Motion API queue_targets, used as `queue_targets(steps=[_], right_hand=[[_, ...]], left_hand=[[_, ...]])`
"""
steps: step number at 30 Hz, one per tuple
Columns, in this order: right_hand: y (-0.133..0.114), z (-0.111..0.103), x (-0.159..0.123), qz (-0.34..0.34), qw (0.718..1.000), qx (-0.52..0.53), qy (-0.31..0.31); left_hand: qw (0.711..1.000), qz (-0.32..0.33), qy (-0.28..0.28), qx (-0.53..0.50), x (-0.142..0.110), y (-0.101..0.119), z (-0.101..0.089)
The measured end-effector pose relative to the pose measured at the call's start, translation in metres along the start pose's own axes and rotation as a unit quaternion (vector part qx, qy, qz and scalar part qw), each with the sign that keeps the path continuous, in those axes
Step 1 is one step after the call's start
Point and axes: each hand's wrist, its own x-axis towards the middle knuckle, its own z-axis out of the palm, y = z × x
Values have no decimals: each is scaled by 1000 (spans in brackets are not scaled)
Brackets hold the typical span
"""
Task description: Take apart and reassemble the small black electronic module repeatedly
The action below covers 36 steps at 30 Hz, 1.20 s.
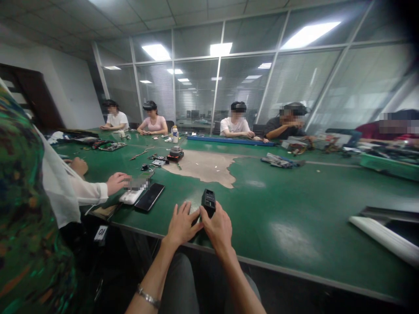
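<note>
My right hand [220, 224] is wrapped round a small black boxy plastic part [208, 198], which rests on the green table [262, 235] near its front edge. Square recesses show in the part's upper face, and my palm hides its lower side. Just to the left, my left hand [183, 223] lies on the tabletop with its fingers apart. Its thumb reaches close to my right thumb; whether the two touch, I cannot tell. A metal-banded watch or bracelet [149, 297] circles my left wrist.
At left, a co-worker's hand [117, 182] touches a white device beside a black phone [150, 197]. Electronic parts [175, 153] lie by a bare brown patch [209, 168]. Gloves [281, 161], a green basket [389, 168] and a white-edged panel [382, 240] are rightward. Several people sit opposite.
</note>
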Motion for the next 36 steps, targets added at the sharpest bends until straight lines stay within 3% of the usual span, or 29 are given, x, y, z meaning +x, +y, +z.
queue_targets(steps=[12,21,31,36], right_hand=[[1,9,-7,-26,999,-42,13],[-4,0,-9,-25,997,-71,2],[26,35,-10,-21,999,-34,6],[25,37,-7,-42,999,7,29]], left_hand=[[999,2,-26,18,5,-3,2],[999,2,-29,18,7,-5,4],[999,-2,-45,3,9,-2,0],[999,3,-36,5,9,-1,-1]])
